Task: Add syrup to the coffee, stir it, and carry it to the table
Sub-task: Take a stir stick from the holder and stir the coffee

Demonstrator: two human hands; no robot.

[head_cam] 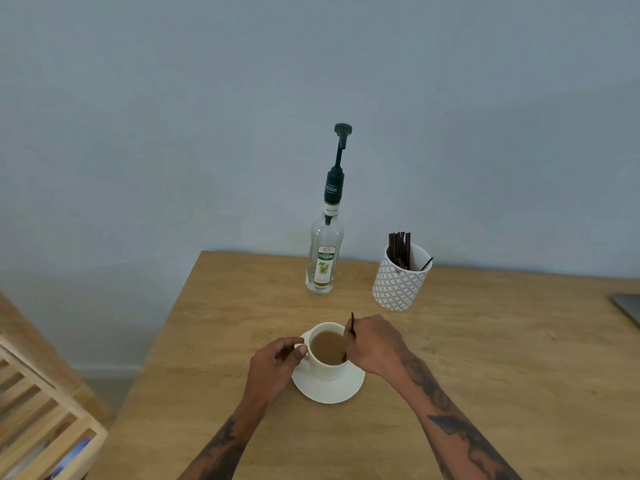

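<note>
The right hand (374, 344) has its fingers curled tight round a thin dark brown stir stick (352, 328); the top of the stick pokes up above the fingers, and its low end dips into the light brown coffee (327, 346) at the right side of the cup; the hand sits just over the right edge of the round white cup (325, 367). The left hand (275, 367) is on the other side of the cup; its fingers are bent and close together, and the thumb and first finger pinch the small white handle on the cup's left side; the handle is mostly hidden by the fingertips.

The cup stands in the middle of a round white saucer (329, 393); the saucer lies flat on the light wooden table top (214, 341); the cup is nearly full.

Behind the cup, further from the person, stands a tall clear glass syrup bottle (325, 261) with a green and white label and a dark green pump on top; it is upright and well apart from the cup; no hand touches it. To the right of the bottle, and behind the cup on its right, stands a white pot with a grey diamond pattern (400, 284); more dark brown sticks (400, 247) stand in it. To the left of the cup, off the table, is a pale wooden slatted rack (41, 407).
</note>
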